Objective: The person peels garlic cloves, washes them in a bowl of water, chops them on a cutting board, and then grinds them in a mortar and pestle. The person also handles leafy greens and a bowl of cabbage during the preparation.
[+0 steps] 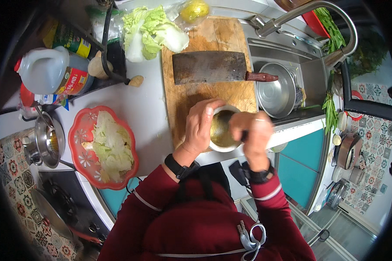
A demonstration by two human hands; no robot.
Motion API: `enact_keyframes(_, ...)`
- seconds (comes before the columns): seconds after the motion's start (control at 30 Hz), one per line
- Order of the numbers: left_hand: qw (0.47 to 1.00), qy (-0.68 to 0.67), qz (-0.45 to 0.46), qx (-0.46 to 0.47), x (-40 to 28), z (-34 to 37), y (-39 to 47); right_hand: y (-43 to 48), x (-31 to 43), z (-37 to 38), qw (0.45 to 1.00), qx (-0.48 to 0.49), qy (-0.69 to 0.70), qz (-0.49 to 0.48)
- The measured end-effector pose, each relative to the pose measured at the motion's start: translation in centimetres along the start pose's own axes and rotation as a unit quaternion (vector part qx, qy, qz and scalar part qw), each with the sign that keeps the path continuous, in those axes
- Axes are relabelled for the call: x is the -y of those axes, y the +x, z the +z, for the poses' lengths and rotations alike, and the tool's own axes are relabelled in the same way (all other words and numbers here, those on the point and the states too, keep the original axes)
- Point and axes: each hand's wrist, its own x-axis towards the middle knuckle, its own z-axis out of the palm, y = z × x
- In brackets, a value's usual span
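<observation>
A thick-rimmed pale bowl (220, 146), mortar-like and coated inside with yellowish residue, sits at the front edge of the wooden cutting board (215, 32). My left hand (199, 125) cups its left side, with the thumb along the rim. Over the right part of the bowl is my right hand (256, 133), blurred and closed around a dark tool (244, 135) that it mostly hides. A cleaver (209, 67) with a wooden handle lies across the board beyond the bowl, its handle sticking out over the sink edge.
Cut cabbage fills part of a red plastic basket (72, 140) at left. Cabbage leaves (150, 32) lie behind the board, near a bagged yellow fruit (195, 10). A metal basin (274, 93) stands in the sink (310, 76) under the faucet (349, 26). A plastic jug (44, 70) is at upper left.
</observation>
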Motion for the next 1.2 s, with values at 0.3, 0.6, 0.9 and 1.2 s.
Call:
enact_keyframes(0.3,0.999,-0.034,-0.041,-0.005,0.1,0.2,-0.2,-1.6,-0.6,1.1,0.908,-0.128,0.399,-0.013)
enact_keyframes(0.6,0.997,-0.042,-0.062,0.004,0.3,0.1,-0.4,-0.5,-0.5,0.4,0.971,-0.064,0.227,-0.030)
enact_keyframes(0.9,0.998,-0.008,-0.046,0.032,0.6,-0.1,-0.4,-0.9,-0.5,0.5,0.958,-0.103,0.269,-0.007)
enact_keyframes(1.2,0.998,-0.029,-0.050,0.032,0.7,0.0,-0.4,-1.1,0.5,0.2,0.932,-0.122,0.336,0.059)
